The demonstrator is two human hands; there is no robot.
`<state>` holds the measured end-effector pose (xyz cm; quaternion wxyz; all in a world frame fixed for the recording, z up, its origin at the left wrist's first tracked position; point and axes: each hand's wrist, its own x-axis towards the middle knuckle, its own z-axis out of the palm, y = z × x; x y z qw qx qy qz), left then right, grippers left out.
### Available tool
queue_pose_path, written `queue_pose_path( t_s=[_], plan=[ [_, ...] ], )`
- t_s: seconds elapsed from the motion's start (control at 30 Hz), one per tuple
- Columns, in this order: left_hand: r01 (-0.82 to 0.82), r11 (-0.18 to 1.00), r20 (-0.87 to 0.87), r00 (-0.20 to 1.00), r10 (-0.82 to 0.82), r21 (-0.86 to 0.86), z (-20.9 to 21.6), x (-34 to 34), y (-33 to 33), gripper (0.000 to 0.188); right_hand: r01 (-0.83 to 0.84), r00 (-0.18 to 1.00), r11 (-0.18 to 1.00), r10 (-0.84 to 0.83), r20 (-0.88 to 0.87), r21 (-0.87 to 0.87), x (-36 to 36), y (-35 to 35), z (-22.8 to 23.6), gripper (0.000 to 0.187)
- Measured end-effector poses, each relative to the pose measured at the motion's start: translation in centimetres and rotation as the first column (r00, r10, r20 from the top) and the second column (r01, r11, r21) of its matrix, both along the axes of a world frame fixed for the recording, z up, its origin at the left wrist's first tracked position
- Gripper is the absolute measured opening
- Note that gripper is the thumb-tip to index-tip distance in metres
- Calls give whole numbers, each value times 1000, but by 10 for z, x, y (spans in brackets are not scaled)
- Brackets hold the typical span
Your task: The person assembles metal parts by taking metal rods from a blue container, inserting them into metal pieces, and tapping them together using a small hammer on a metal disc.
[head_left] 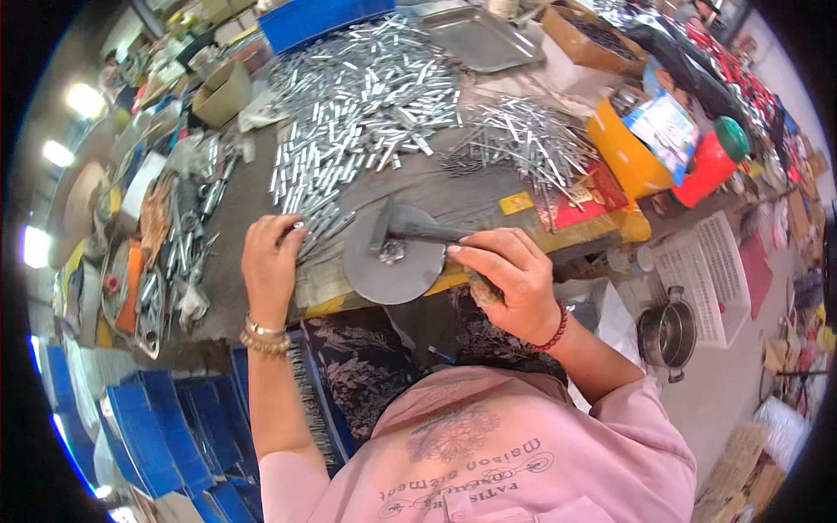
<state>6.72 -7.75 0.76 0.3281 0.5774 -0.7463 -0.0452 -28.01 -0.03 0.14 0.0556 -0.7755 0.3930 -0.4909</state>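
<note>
My right hand (514, 275) is closed round the handle of a hammer (427, 232). The hammer's dark head is over a round grey metal disc (392, 281) at the table's near edge. Small shiny metal bits (391, 253) lie on the disc beside the head. My left hand (272, 261) is left of the disc, at the near tip of a big heap of short silver rods (366, 105). Its thumb and forefinger pinch a short metal rod (299, 225), mostly hidden by the fingers.
Thinner metal rods (532, 139) lie in a second heap to the right. Beyond are a blue bin (323, 19), a metal tray (484, 42) and a yellow container (621, 148). Tools (183, 205) clutter the left side. A steel pot (667, 333) and a white crate (711, 279) stand lower right.
</note>
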Motion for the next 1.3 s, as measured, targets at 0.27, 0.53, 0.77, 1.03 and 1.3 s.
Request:
queue_pose_path(
  t_s=[0.27, 0.53, 0.77, 1.03, 1.3],
  plan=[
    [289, 957, -43, 956, -290, -21, 33, -70, 37, 22, 583, 773, 805, -508, -379, 110, -102, -40, 27, 34],
    [345, 938, 51, 937, -345, -5, 7, -84, 54, 24, 602, 726, 777, -437, -531, 184, -113, -40, 15, 55],
    [271, 961, -50, 962, -268, 56, 5, -81, 71, 20, 399, 896, 871, -302, -326, 288, -101, -18, 32, 48],
    [215, 976, -95, 973, -212, 29, -1, -81, 59, 19, -376, 882, 681, 54, 468, 629, 7, -23, 19, 22],
    [205, 979, -137, 970, -201, 18, 0, -81, 76, 21, -108, 990, 906, 133, -35, 410, 16, -9, 27, 27]
  ],
)
